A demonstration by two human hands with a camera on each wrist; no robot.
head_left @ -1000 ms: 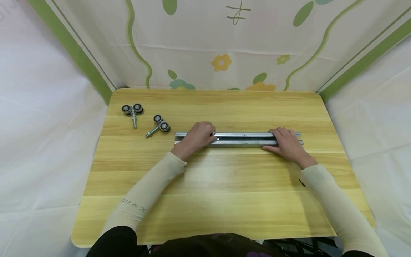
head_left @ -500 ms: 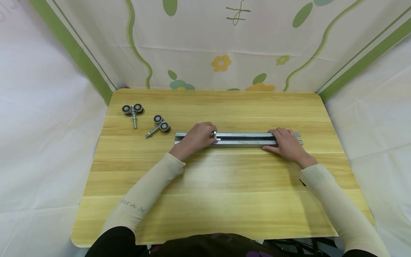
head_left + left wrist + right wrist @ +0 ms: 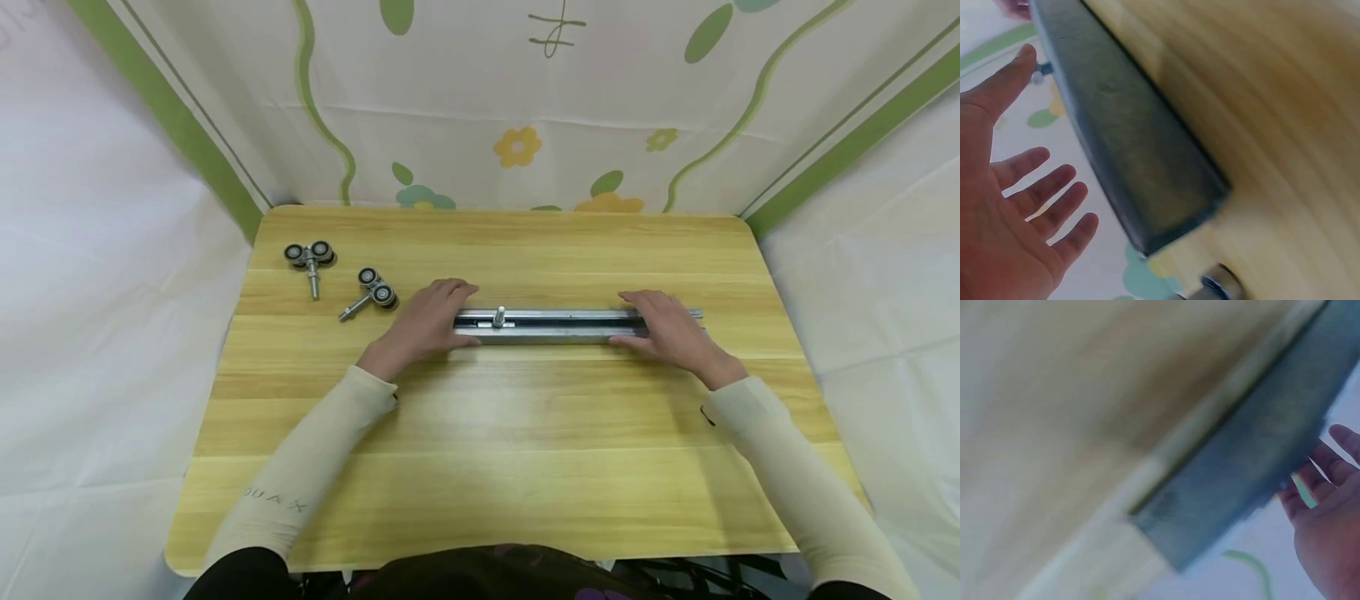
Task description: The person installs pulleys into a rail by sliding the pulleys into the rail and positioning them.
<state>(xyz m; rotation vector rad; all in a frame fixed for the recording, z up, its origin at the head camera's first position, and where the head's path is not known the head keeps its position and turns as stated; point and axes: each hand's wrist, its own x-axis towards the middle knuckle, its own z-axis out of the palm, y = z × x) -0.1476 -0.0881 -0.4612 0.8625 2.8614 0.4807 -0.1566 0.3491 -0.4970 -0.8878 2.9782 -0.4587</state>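
A grey metal channel rail (image 3: pixel 555 335) lies crosswise on the table, its slot facing up. From the slot's left part stands a threaded bolt (image 3: pixel 499 316), with a flat metal piece at its foot inside the channel. My left hand (image 3: pixel 427 321) is over the rail's left end, hiding it. In the left wrist view its fingers (image 3: pixel 1063 209) are spread and hold nothing. Over the right end is my right hand (image 3: pixel 667 333), thumb on the near side and fingers on the far side. The right wrist view shows its loose fingers (image 3: pixel 1319 478) beside the rail (image 3: pixel 1235 462); contact is unclear.
Two roller trolleys, one (image 3: pixel 321 252) at the back left and one (image 3: pixel 384 296) nearer the rail, lie on the wooden table (image 3: pixel 510 467). A patterned white curtain (image 3: pixel 465 83) hangs behind the table's back edge.
My left hand has let go of the bolt and moved left to the rail's left end, exposing the bolt. The right hand's fingers have loosened and lifted slightly. The rail has not visibly moved.
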